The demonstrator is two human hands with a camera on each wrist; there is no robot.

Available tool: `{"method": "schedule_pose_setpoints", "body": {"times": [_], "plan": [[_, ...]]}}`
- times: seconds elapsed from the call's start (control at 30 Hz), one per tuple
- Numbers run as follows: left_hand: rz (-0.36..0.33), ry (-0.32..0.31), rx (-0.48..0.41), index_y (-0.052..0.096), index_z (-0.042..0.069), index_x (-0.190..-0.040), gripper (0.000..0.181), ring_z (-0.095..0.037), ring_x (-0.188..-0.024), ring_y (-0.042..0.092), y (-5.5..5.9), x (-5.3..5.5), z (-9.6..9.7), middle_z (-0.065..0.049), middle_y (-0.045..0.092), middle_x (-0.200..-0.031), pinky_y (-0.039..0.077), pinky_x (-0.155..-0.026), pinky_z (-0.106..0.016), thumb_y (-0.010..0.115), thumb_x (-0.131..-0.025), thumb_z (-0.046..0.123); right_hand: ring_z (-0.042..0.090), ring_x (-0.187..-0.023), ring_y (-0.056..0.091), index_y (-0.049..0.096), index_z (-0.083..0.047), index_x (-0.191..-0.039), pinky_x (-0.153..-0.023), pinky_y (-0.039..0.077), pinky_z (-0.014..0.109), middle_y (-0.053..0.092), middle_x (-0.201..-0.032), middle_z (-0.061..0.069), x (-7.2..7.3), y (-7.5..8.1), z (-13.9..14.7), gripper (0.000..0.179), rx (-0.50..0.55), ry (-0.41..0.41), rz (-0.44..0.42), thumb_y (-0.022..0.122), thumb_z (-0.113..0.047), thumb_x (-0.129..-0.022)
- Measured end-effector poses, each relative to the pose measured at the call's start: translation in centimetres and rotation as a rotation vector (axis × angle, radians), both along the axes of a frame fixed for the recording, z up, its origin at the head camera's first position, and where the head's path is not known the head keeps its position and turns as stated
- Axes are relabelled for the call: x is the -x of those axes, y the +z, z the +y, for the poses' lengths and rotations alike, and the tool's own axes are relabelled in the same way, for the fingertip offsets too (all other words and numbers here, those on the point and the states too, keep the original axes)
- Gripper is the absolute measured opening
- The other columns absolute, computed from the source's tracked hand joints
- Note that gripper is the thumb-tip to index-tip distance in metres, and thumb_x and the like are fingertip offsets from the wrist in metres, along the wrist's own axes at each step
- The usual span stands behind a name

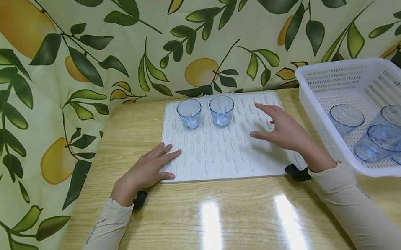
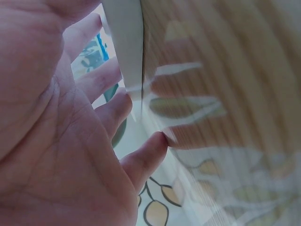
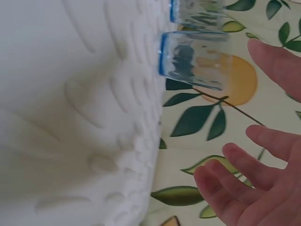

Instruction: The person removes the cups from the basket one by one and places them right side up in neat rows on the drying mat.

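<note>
Two clear bluish glasses stand upright side by side at the back of a white ridged mat [image 1: 212, 153]: a left glass [image 1: 190, 114] and a right glass [image 1: 222, 111]. My left hand [image 1: 146, 166] lies spread at the mat's left edge, fingertips over the border, holding nothing. In the left wrist view, its fingers [image 2: 146, 157] are extended near the mat's side and the wood. My right hand [image 1: 282, 127] hovers over the right part of the mat, thumb and fingers apart and nothing between them. The right wrist view shows the right glass [image 3: 195, 60] beyond its parted fingers [image 3: 254, 165].
A white perforated plastic basket [image 1: 313, 127] stands at the right, beside my right forearm, with several clear bluish glasses [image 1: 381, 141] inside. The wooden table [image 1: 161, 231] extends in front of the mat. Behind it hangs a fruit-and-leaf patterned cloth [image 1: 156, 21].
</note>
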State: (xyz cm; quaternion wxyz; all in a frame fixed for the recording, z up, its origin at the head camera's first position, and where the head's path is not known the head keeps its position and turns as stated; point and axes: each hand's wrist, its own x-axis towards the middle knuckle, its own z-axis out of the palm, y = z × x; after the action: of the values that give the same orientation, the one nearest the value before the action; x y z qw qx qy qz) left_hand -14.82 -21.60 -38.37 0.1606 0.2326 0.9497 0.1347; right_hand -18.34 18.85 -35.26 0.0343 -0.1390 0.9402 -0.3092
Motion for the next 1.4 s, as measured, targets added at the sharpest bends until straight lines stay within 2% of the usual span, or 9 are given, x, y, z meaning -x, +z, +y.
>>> {"method": "schedule_pose_setpoints", "body": {"times": [0.4,0.6,0.73,0.83,1.0,1.2,1.23,1.33,1.4], "plan": [[-0.005,0.006,0.000,0.035,0.029,-0.156,0.073,-0.036,-0.156,0.009,-0.3,0.1,-0.2,-0.008,0.023,-0.167,0.020,-0.119,-0.066,0.068,-0.091,0.037,0.044,-0.127,0.048,0.034,-0.012,-0.155,-0.097,0.043,0.065,0.040,-0.153,0.022,-3.9,4.4,1.0,0.079,-0.018,0.042,0.167,0.073,-0.037,-0.091],[0.003,0.010,-0.009,0.036,0.029,-0.155,0.073,-0.036,-0.156,0.010,-0.3,0.0,-0.3,-0.008,0.024,-0.166,0.020,-0.118,-0.066,0.068,-0.091,0.037,0.048,-0.121,0.053,0.034,-0.024,-0.156,-0.089,0.045,0.064,0.037,-0.158,0.016,-5.4,7.7,3.5,0.077,0.035,-0.063,0.248,0.074,-0.031,-0.091],[0.004,0.007,-0.019,0.036,0.028,-0.155,0.073,-0.036,-0.156,0.010,-0.2,-0.1,-0.3,-0.009,0.024,-0.166,0.020,-0.119,-0.066,0.069,-0.091,0.036,0.048,-0.133,0.043,0.031,-0.027,-0.157,-0.102,0.046,0.026,0.033,-0.161,0.014,-5.5,8.8,6.6,0.075,0.073,-0.198,0.260,0.071,-0.028,-0.093],[0.002,0.002,-0.025,0.036,0.028,-0.155,0.073,-0.036,-0.156,0.010,-0.3,-0.1,-0.3,-0.009,0.024,-0.166,0.020,-0.119,-0.065,0.069,-0.091,0.036,0.048,-0.137,0.038,0.028,-0.028,-0.158,-0.083,0.030,-0.001,0.031,-0.161,0.014,-5.5,9.0,8.7,0.074,0.071,-0.292,0.244,0.067,-0.031,-0.096],[-0.013,0.017,-0.018,0.036,0.030,-0.155,0.074,-0.035,-0.156,0.009,-0.4,-0.2,-0.3,-0.007,0.023,-0.167,0.019,-0.120,-0.064,0.070,-0.090,0.037,0.041,-0.130,0.042,0.030,-0.036,-0.156,-0.073,0.028,-0.004,0.032,-0.162,0.009,-5.5,8.8,10.4,0.069,0.059,-0.349,0.207,0.065,-0.035,-0.096],[-0.015,0.016,-0.025,0.036,0.030,-0.155,0.073,-0.034,-0.156,0.009,-0.5,-0.1,-0.4,-0.006,0.023,-0.167,0.019,-0.119,-0.065,0.069,-0.091,0.038,0.049,-0.123,0.043,0.032,-0.023,-0.157,-0.070,0.028,0.001,0.034,-0.160,0.019,-4.6,8.8,11.4,0.070,-0.020,-0.309,0.190,0.065,-0.037,-0.096],[-0.008,0.010,-0.025,0.036,0.030,-0.155,0.073,-0.035,-0.156,0.009,-0.5,-0.1,-0.3,-0.007,0.024,-0.167,0.019,-0.119,-0.065,0.069,-0.091,0.038,0.050,-0.124,0.042,0.032,-0.019,-0.157,-0.078,0.035,0.006,0.033,-0.160,0.021,-4.4,8.9,11.7,0.071,-0.042,-0.299,0.188,0.064,-0.037,-0.097],[-0.004,0.010,-0.026,0.036,0.029,-0.155,0.073,-0.035,-0.156,0.009,-0.5,-0.1,-0.3,-0.007,0.023,-0.167,0.019,-0.119,-0.065,0.069,-0.091,0.037,0.054,-0.121,0.042,0.033,-0.009,-0.156,-0.093,0.049,0.040,0.031,-0.158,0.028,-3.5,9.0,12.5,0.071,-0.114,-0.272,0.167,0.062,-0.038,-0.097],[0.002,0.005,-0.029,0.036,0.029,-0.155,0.073,-0.036,-0.156,0.009,-0.5,-0.1,-0.3,-0.008,0.024,-0.166,0.020,-0.119,-0.066,0.069,-0.090,0.036,0.056,-0.117,0.043,0.034,-0.005,-0.154,-0.090,0.044,0.064,0.030,-0.155,0.033,-3.0,9.0,13.1,0.072,-0.166,-0.252,0.135,0.062,-0.039,-0.098]]}}
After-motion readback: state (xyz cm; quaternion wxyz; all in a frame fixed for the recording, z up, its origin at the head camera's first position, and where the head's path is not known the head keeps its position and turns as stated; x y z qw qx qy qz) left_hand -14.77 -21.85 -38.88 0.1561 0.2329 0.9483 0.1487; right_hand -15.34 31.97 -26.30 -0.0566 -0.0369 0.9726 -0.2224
